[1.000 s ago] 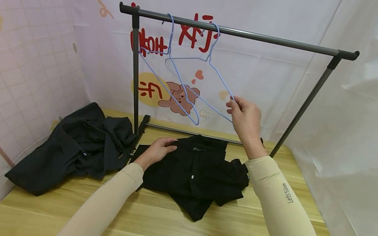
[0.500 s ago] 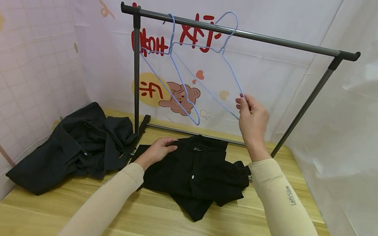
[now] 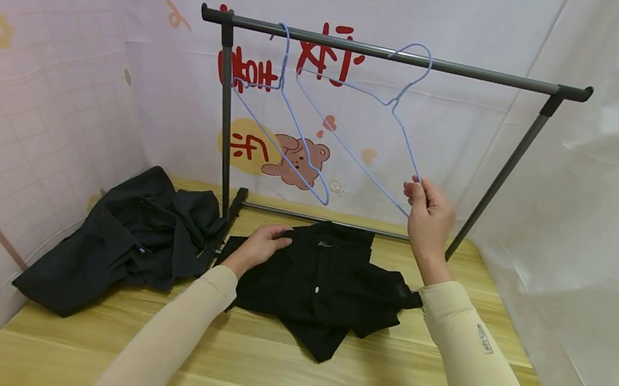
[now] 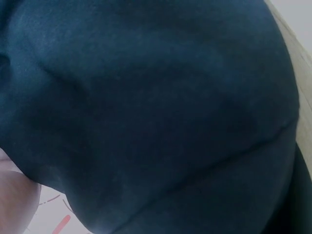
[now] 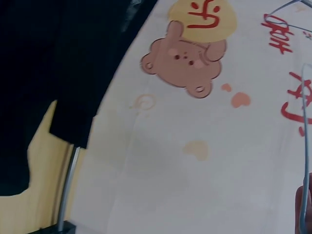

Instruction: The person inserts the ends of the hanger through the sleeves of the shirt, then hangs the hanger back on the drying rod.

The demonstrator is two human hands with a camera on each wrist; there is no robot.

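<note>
In the head view my right hand (image 3: 431,221) pinches the lower right corner of a blue wire clothes hanger (image 3: 346,151). The hanger tilts, and its hook overlaps the rail in this view. At the right edge of the right wrist view, part of that hanger (image 5: 306,146) shows beside a fingertip. My left hand (image 3: 260,247) pinches a black shirt (image 3: 313,307) left of its collar. The shirt lies crumpled on the table, its white button facing up. Dark cloth (image 4: 161,107) fills most of the left wrist view.
A grey metal clothes rack (image 3: 501,77) stands at the back of the wooden table (image 3: 269,380). A second blue hanger (image 3: 295,125) hangs near its left end. Another dark garment (image 3: 115,251) lies heaped at the left. Printed white curtains (image 3: 603,197) close in the sides and back.
My right hand has drawn the hanger to the right; its hook rose above the rail and then came lower again. My left hand has stayed at the shirt.
</note>
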